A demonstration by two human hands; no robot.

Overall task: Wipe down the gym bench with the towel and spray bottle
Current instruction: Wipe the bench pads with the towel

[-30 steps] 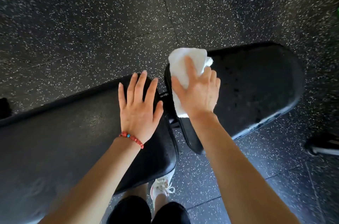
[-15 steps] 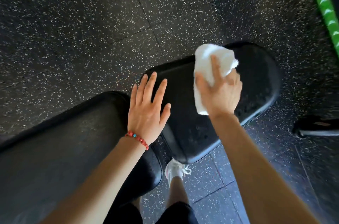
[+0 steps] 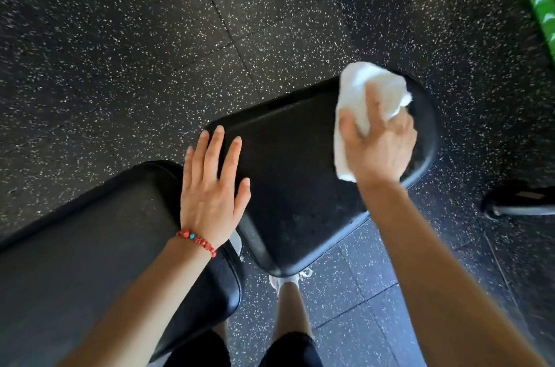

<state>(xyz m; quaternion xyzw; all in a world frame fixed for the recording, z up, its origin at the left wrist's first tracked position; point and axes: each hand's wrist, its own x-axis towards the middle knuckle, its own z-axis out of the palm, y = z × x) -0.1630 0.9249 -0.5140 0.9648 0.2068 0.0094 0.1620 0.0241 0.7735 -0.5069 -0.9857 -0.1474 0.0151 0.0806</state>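
Note:
The black padded gym bench has two parts: a small seat pad point(image 3: 294, 174) in the middle and a long back pad point(image 3: 90, 246) at the lower left. My right hand point(image 3: 381, 144) presses a crumpled white towel point(image 3: 363, 96) onto the far right end of the seat pad. My left hand point(image 3: 210, 186), with a red bead bracelet at the wrist, lies flat with fingers spread across the gap between the two pads. No spray bottle is in view.
Black rubber floor with white speckles point(image 3: 150, 51) surrounds the bench. A green strip point(image 3: 537, 3) lies at the top right. A dark shoe-like object point(image 3: 519, 201) sits on the floor at the right edge. My legs and a white sneaker point(image 3: 288, 279) show below the seat pad.
My right hand has slid the towel along the seat pad from its near end to its far right end. My left hand has shifted from the back pad onto the seat pad's edge.

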